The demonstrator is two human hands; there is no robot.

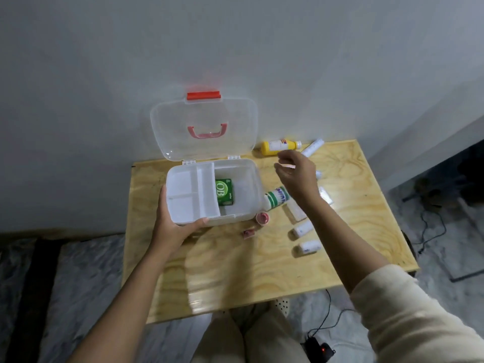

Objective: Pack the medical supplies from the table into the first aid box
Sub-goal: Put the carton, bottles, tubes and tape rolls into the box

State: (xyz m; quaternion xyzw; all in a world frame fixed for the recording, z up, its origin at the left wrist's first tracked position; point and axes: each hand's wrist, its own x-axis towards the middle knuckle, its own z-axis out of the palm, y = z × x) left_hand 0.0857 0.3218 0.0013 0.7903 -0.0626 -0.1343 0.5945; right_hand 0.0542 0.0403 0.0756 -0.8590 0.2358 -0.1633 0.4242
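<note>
The clear first aid box (243, 179) stands open on the wooden table (235, 271), its lid (204, 127) leaning up against the wall. A white divided tray (188, 195) covers its left half, and a green carton (224, 192) lies in the right half. My left hand (172, 226) grips the box's front left corner. My right hand (296, 176) hovers right of the box with fingers loosely apart, just short of a yellow bottle (280, 146). A green-striped white bottle (276, 198) lies against the box's right side.
A white tube (311, 147) lies by the yellow bottle. Two small white bottles (302, 228) (309, 247), a white packet (296, 210), a foil pack (326, 195), a pink round item (262, 218) and a small pink piece (247, 233) lie on the table. Cables and a black device (323, 349) are on the floor.
</note>
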